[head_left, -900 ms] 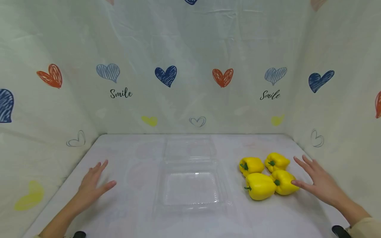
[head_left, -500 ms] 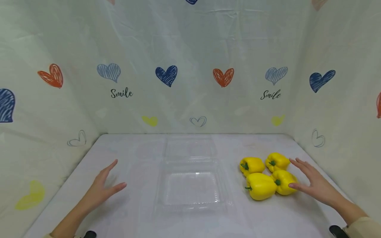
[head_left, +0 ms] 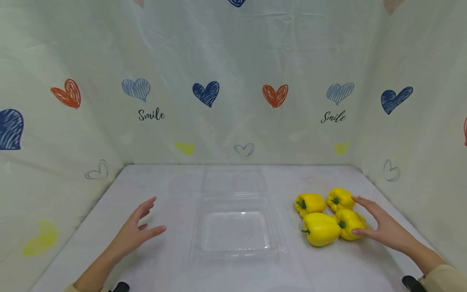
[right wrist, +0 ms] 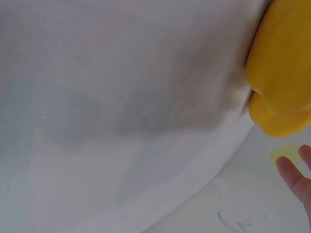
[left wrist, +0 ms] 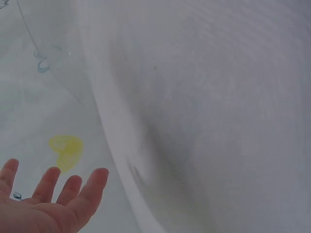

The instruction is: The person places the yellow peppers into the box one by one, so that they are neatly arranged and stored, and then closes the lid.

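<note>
Several yellow bell peppers (head_left: pixel 321 230) sit in a cluster on the right of the table, their green stems visible. Beside the cluster's right edge is my right hand (head_left: pixel 386 227), thumb and fingers spread apart around the nearest pepper (head_left: pixel 351 222); whether it touches cannot be told. The right wrist view shows fingertips (right wrist: pixel 289 172) below yellow peppers (right wrist: pixel 279 63). In the middle lies a clear plastic clamshell container (head_left: pixel 237 233), its lid (head_left: pixel 233 180) folded back away from me. Left of it hovers my left hand (head_left: pixel 133 231), fingers loosely bent, holding nothing.
A white cloth covers the table (head_left: pixel 164 259). A pale curtain (head_left: pixel 240 52) printed with hearts and "Smile" closes off the back and both sides.
My left hand has moved right, nearer the container, and its fingers have bent a little. My right hand has shifted slightly left toward the peppers. Peppers and container have stayed put.
</note>
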Available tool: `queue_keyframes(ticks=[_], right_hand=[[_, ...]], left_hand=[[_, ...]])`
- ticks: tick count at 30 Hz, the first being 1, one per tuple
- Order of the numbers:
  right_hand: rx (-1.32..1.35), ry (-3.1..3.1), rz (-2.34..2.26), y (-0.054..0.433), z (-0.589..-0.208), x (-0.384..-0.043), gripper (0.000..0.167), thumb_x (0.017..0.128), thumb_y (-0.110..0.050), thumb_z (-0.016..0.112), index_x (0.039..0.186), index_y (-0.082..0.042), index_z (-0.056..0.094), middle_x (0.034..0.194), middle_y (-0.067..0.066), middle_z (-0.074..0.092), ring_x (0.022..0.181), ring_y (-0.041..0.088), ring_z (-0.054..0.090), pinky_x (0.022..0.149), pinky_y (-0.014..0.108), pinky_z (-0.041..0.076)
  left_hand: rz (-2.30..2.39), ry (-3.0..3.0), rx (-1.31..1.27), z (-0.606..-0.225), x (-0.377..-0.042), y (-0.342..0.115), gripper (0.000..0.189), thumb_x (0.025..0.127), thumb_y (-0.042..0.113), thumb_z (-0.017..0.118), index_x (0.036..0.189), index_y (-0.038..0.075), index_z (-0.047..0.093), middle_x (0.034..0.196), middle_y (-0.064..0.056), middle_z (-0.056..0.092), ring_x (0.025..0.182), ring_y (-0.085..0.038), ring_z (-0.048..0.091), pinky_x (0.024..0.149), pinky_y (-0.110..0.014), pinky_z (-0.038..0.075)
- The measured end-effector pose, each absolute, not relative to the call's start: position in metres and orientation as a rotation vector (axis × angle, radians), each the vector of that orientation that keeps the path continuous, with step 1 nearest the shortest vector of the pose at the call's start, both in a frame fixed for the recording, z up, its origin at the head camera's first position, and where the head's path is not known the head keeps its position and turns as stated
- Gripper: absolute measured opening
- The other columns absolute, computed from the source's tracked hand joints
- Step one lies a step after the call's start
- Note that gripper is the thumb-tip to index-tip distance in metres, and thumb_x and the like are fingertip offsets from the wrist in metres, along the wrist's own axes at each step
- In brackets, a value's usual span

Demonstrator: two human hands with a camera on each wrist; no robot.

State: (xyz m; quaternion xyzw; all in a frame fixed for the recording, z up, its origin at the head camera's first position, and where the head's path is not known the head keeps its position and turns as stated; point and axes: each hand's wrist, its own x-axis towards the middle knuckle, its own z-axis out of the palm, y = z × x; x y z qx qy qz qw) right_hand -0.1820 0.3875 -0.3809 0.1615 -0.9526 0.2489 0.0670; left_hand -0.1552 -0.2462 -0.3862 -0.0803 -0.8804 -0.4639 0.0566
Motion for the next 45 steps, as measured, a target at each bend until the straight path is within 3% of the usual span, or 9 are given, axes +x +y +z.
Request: queue_keyframes(ticks=[8, 16, 21, 23, 29, 32, 37, 45], right_hand=[[0.505, -2.896, 0.805, 0.382, -0.382, -0.183, 0.089, 0.071, -0.029, 0.081, 0.141, -0.002, 0.032, 0.138, 0.031, 0.030, 0.119, 0.055, 0.027, 0.084, 0.074, 0.025], [0.545, -2.896, 0.804, 0.380, -0.382, -0.185, 0.089, 0.067, -0.029, 0.083, 0.137, -0.002, 0.036, 0.136, 0.029, 0.034, 0.119, 0.054, 0.029, 0.084, 0.073, 0.027], [0.604, -2.861, 0.764, 0.381, -0.383, -0.186, 0.084, 0.066, -0.026, 0.084, 0.134, -0.002, 0.040, 0.131, 0.023, 0.040, 0.114, 0.043, 0.037, 0.082, 0.069, 0.034], [0.619, -2.843, 0.739, 0.382, -0.384, -0.187, 0.083, 0.065, -0.026, 0.085, 0.133, -0.002, 0.042, 0.129, 0.020, 0.042, 0.115, 0.031, 0.038, 0.082, 0.065, 0.037], [0.641, -2.826, 0.632, 0.384, -0.386, -0.189, 0.082, 0.063, -0.028, 0.086, 0.132, -0.005, 0.046, 0.126, 0.013, 0.046, 0.109, 0.000, 0.038, 0.080, 0.032, 0.047], [0.656, -2.830, 0.635, 0.384, -0.385, -0.189, 0.082, 0.064, -0.028, 0.085, 0.131, -0.004, 0.046, 0.127, 0.014, 0.047, 0.108, 0.000, 0.039, 0.078, 0.025, 0.046], [0.644, -2.851, 0.640, 0.384, -0.385, -0.189, 0.082, 0.065, -0.032, 0.084, 0.131, -0.003, 0.046, 0.127, 0.014, 0.047, 0.108, 0.002, 0.039, 0.078, 0.027, 0.047], [0.677, -2.836, 0.627, 0.387, -0.387, -0.189, 0.080, 0.064, -0.035, 0.085, 0.128, -0.004, 0.049, 0.122, 0.011, 0.050, 0.103, -0.007, 0.039, 0.076, 0.026, 0.048]], left_hand=[[-1.543, -2.688, -0.142, -0.381, -0.156, -0.234, 0.084, 0.078, 0.023, 0.076, 0.144, 0.010, 0.026, 0.139, -0.023, 0.032, 0.124, -0.043, 0.035, 0.092, -0.049, 0.044], [-1.598, -2.727, -0.075, -0.380, -0.158, -0.224, 0.081, 0.078, 0.027, 0.076, 0.142, 0.013, 0.030, 0.137, -0.020, 0.038, 0.123, -0.039, 0.040, 0.090, -0.051, 0.045], [-1.624, -2.739, -0.035, -0.382, -0.161, -0.217, 0.079, 0.077, 0.028, 0.077, 0.141, 0.014, 0.033, 0.134, -0.018, 0.042, 0.120, -0.035, 0.044, 0.090, -0.048, 0.046], [-1.651, -2.728, -0.042, -0.383, -0.162, -0.215, 0.077, 0.077, 0.027, 0.077, 0.140, 0.013, 0.034, 0.134, -0.018, 0.043, 0.119, -0.034, 0.046, 0.089, -0.047, 0.047], [-1.780, -2.678, -0.071, -0.384, -0.163, -0.206, 0.074, 0.077, 0.022, 0.077, 0.138, 0.012, 0.037, 0.131, -0.018, 0.045, 0.114, -0.032, 0.050, 0.083, -0.040, 0.051], [-1.857, -2.645, -0.069, -0.384, -0.165, -0.202, 0.074, 0.076, 0.018, 0.078, 0.138, 0.011, 0.038, 0.130, -0.019, 0.045, 0.112, -0.032, 0.051, 0.079, -0.037, 0.053], [-1.933, -2.626, -0.048, -0.384, -0.166, -0.193, 0.074, 0.076, 0.014, 0.078, 0.137, 0.010, 0.038, 0.128, -0.020, 0.045, 0.107, -0.031, 0.053, 0.074, -0.036, 0.055], [-2.043, -2.599, -0.111, -0.384, -0.165, -0.184, 0.071, 0.077, 0.009, 0.076, 0.137, 0.004, 0.037, 0.124, -0.023, 0.045, 0.094, -0.025, 0.056, 0.070, -0.039, 0.056]])
